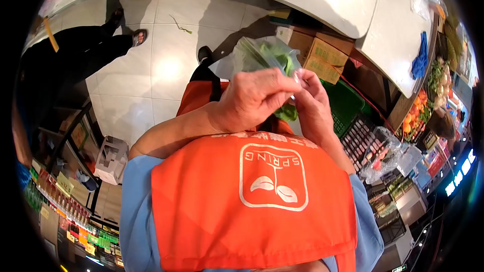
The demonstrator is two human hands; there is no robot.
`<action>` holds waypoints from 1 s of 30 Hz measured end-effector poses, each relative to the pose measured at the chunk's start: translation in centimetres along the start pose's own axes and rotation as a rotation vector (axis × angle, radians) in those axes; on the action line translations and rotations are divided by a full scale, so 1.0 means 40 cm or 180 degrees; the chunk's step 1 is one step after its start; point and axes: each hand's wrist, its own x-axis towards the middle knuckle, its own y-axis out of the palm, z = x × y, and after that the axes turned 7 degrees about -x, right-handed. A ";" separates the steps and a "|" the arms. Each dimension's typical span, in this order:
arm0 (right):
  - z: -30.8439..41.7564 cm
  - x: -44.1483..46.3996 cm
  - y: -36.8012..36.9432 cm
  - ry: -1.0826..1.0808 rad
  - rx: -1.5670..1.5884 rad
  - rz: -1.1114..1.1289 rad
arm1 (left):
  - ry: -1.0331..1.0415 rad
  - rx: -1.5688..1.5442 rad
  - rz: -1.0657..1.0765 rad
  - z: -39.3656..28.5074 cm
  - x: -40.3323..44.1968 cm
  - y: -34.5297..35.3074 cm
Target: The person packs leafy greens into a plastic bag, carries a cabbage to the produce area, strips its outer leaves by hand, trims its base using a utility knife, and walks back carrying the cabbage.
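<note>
On the head view, my left hand (254, 93) is curled, its thumb and fingertips drawn together, and my right hand (315, 103) meets it tip to tip. Both pinch the gathered plastic of a clear plastic bag (246, 53); exactly how much film sits in each grip is hidden behind the knuckles. The bag hangs just beyond my fingers, bulging toward the left hand's side, with green leaves (281, 53) showing through it. More green shows on the near side of the fingers, between my wrists.

Nearer to me than the fingers is the orange apron (201, 196), with its pale leaf emblem upside down. To the right of my fingers I have cardboard boxes (325, 60), then a green crate (344, 102) and a dark slatted crate (355, 141); farther right is a heap of orange fruit (414, 113). Past the fingers, well apart, a white counter (322, 2) curves across, a blue bundle (419, 58) at its right end. Far left of the fingers, another person (75, 40) in dark trousers and sandals stands on the tiled floor (121, 73), near a green scrap (184, 29).
</note>
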 end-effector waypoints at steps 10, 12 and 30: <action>0.034 0.005 -0.056 0.0146 0.0222 0.0549 | -0.1094 -0.1285 -0.0288 -0.003 0.028 0.080; 0.038 0.000 -0.085 0.0174 0.0272 0.0690 | -0.0940 -0.0854 -0.0083 0.009 0.030 0.077; 0.220 -0.091 -0.175 -0.0962 -0.2449 0.1555 | -0.3475 -0.1595 -0.0891 0.367 -0.045 -0.041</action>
